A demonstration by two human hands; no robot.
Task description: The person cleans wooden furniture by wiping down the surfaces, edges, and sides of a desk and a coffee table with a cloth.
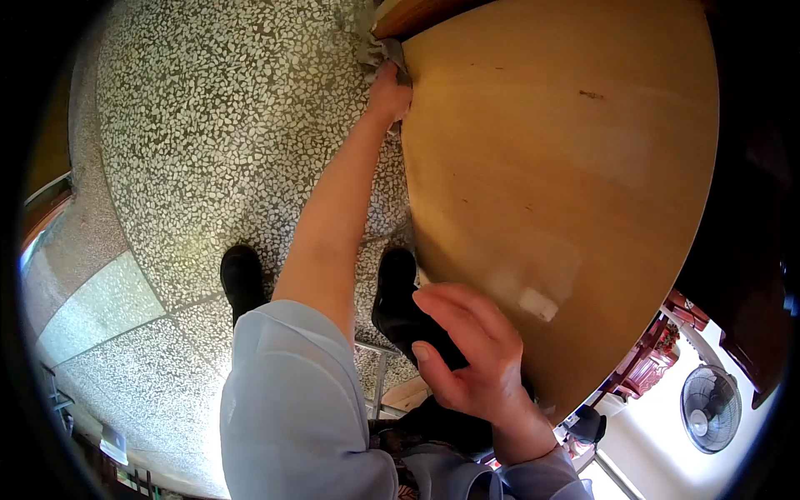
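Observation:
My left hand [390,93] reaches far forward with its fingers wrapped round a crumpled grey cloth [392,54]. The cloth lies against the left edge of a large light-brown wooden panel [550,167], near its upper corner. Closer to my body, my right hand [475,354] is raised in front of the lower part of the panel. Its fingers are loosely curved and the thumb stands apart from them, with nothing between. The panel has a few small dark marks and a pale patch [538,305].
Speckled terrazzo floor [208,125] spreads to the left. My two black shoes [242,279] stand on it, one close to the panel. A metal frame [380,379] is beside my legs. At the lower right are a fan [711,408] and dark red furniture [648,367].

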